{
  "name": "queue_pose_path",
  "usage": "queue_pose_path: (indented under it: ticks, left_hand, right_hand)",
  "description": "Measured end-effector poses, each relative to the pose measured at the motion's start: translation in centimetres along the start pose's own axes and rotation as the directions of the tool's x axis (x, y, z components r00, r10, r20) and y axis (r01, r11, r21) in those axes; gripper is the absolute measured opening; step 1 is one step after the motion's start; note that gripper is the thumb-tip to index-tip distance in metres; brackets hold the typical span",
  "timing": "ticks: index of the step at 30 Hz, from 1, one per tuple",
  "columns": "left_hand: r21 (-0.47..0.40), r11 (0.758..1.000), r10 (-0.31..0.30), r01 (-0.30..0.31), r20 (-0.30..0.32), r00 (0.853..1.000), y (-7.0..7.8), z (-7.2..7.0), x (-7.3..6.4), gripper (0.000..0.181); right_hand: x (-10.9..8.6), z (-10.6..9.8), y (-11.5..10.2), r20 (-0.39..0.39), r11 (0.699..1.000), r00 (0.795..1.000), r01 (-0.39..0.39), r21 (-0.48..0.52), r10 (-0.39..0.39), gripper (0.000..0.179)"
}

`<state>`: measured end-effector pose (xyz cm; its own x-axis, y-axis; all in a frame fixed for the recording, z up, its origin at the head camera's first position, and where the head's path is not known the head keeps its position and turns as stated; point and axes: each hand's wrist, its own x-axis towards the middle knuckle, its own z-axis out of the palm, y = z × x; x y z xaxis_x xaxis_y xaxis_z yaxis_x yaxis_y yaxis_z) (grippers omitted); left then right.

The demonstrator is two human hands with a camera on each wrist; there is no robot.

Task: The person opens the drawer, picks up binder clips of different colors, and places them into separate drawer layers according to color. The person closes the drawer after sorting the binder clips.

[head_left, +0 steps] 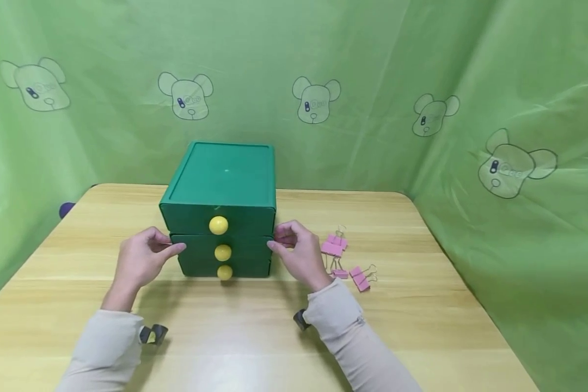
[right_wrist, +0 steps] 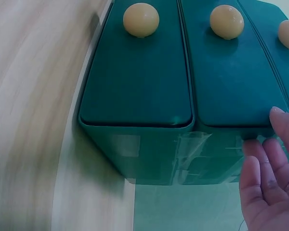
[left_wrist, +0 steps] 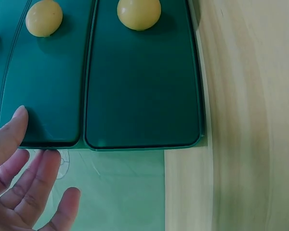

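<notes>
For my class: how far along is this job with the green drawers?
Looks done: the green cabinet stands with all three drawers apparently closed. In hand: the left hand and right hand are at either side of the middle drawer; whether they grip it is unclear. Possibly left: the pink binder clips, lying loose on the table beside it.

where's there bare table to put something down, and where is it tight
Bare table: in front of the green drawer unit, between the forearms; left of the left hand; right of the pink binder clips, towards the curtain. Crowded: right of the unit, where the right hand and clips sit close together.
</notes>
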<state>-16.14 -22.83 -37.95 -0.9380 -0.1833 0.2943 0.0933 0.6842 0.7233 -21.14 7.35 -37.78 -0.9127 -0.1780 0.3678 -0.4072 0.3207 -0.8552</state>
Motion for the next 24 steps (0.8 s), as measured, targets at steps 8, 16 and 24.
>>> queue_pose_path:
  ticks: [8, 16, 24]
  left_hand:
    - [0.024, 1.000, 0.007, -0.008, 0.019, 1.000, -0.07, -0.22, 0.45, 0.031]
    - [0.066, 0.998, -0.017, 0.017, -0.001, 1.000, 0.17, -0.06, 0.24, 0.030]
    - [0.006, 1.000, -0.030, 0.030, 0.031, 0.999, 0.19, -0.22, 0.32, 0.039]
  right_hand:
    - [0.10, -0.11, 0.15, 0.001, 1.000, 1.000, -0.003, 0.005, 0.003, 0.020]
    - [0.01, 0.16, 0.21, -0.031, 1.000, 0.999, -0.021, -0.003, 0.021, 0.018]
    - [-0.48, 0.42, 0.36, -0.059, 0.999, 0.998, -0.027, -0.024, 0.025, 0.014]
